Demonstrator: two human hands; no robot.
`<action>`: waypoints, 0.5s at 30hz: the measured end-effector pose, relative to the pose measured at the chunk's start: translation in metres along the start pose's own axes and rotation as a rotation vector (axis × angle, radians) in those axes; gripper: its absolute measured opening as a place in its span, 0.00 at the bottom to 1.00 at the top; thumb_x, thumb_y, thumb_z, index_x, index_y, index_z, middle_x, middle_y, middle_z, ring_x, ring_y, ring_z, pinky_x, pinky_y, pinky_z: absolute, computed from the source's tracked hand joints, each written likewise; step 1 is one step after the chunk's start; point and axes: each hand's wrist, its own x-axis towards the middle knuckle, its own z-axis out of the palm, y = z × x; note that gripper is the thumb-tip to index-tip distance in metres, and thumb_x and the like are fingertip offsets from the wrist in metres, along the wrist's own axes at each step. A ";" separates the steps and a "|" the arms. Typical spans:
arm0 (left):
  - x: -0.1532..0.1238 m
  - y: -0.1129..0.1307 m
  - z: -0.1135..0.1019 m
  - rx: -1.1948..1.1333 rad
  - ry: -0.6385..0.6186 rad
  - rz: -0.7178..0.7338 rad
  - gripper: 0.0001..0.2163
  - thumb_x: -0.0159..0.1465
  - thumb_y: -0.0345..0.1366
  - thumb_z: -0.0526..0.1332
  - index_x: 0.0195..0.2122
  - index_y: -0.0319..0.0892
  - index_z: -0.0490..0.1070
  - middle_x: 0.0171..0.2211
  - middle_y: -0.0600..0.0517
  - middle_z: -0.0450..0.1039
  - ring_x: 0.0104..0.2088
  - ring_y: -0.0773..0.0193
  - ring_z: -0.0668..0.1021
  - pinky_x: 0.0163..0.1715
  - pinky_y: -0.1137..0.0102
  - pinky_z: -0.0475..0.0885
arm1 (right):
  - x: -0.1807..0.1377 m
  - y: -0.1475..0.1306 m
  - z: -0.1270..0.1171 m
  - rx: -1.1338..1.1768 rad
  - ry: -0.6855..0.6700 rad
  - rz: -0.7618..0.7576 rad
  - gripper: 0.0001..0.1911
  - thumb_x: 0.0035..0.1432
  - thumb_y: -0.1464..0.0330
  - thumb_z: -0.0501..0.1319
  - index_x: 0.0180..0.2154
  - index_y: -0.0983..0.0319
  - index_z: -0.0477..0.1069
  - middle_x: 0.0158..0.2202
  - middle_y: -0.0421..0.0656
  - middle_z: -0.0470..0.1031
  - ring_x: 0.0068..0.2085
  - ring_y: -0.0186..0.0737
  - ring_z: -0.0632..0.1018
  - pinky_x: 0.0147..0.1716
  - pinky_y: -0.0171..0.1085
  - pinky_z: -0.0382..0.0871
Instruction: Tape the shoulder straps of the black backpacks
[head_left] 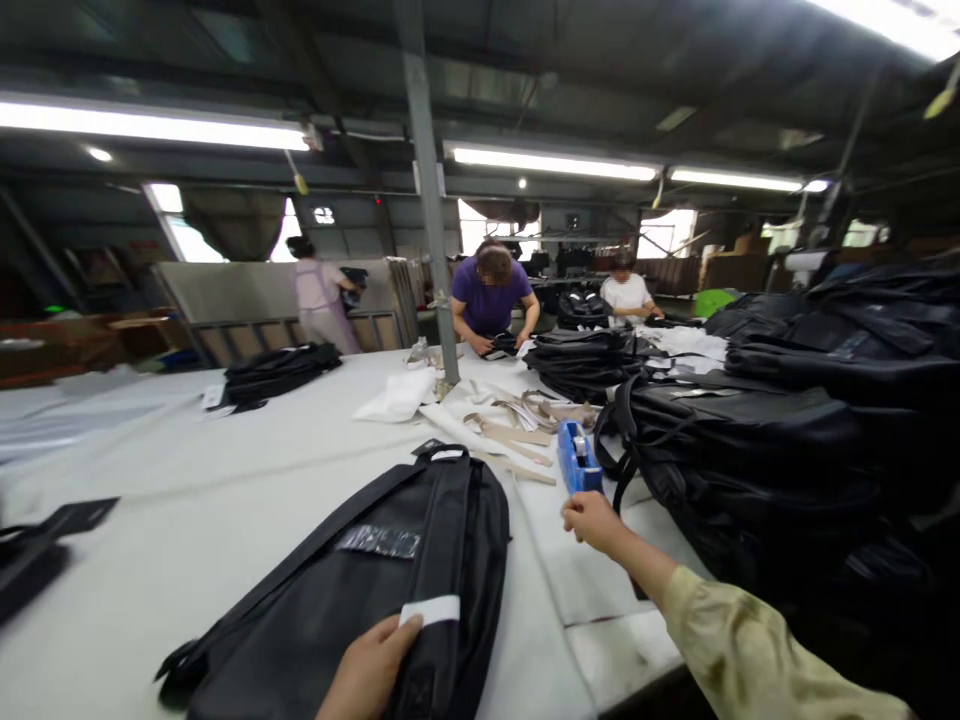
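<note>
A black backpack lies flat on the white table in front of me. My left hand rests on its near end, fingers closed on a white label strip against a black strap. My right hand reaches out to the near end of a blue tape dispenser, fingers curled; what they pinch is too small to make out.
Tall stacks of black backpacks fill the right side. Tan straps and white bags lie by a grey post. Another black stack sits far left. Three people work at the far end of the table.
</note>
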 end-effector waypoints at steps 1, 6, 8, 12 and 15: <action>-0.004 0.000 0.004 -0.037 0.007 0.005 0.19 0.43 0.48 0.74 0.30 0.39 0.78 0.26 0.46 0.80 0.34 0.50 0.82 0.35 0.64 0.77 | -0.011 -0.012 0.015 0.022 -0.104 -0.038 0.07 0.55 0.72 0.59 0.28 0.65 0.74 0.27 0.44 0.79 0.22 0.32 0.74 0.22 0.30 0.64; -0.017 0.006 0.016 -0.079 0.022 0.030 0.21 0.42 0.47 0.73 0.31 0.35 0.78 0.25 0.46 0.80 0.27 0.58 0.78 0.27 0.69 0.72 | -0.061 -0.078 0.085 0.190 -0.552 -0.140 0.08 0.52 0.69 0.60 0.23 0.63 0.72 0.19 0.38 0.74 0.15 0.29 0.66 0.16 0.29 0.58; -0.018 0.006 0.017 -0.062 0.029 0.056 0.21 0.43 0.47 0.73 0.31 0.34 0.79 0.25 0.46 0.80 0.26 0.60 0.77 0.26 0.70 0.70 | -0.069 -0.096 0.103 0.142 -0.573 -0.145 0.09 0.51 0.69 0.61 0.21 0.63 0.71 0.17 0.37 0.71 0.15 0.28 0.64 0.15 0.30 0.55; -0.017 0.001 0.016 -0.085 0.011 0.086 0.22 0.44 0.48 0.72 0.32 0.34 0.79 0.25 0.47 0.78 0.26 0.60 0.76 0.26 0.70 0.69 | -0.067 -0.104 0.127 -0.134 -0.505 -0.184 0.11 0.50 0.68 0.65 0.18 0.63 0.71 0.14 0.35 0.66 0.18 0.30 0.65 0.19 0.32 0.55; -0.017 -0.001 0.016 -0.082 -0.013 0.098 0.21 0.47 0.48 0.71 0.34 0.33 0.79 0.25 0.47 0.78 0.26 0.59 0.77 0.27 0.69 0.69 | -0.061 -0.097 0.138 -0.259 -0.435 -0.134 0.14 0.50 0.67 0.69 0.19 0.64 0.70 0.15 0.35 0.64 0.20 0.31 0.67 0.21 0.32 0.58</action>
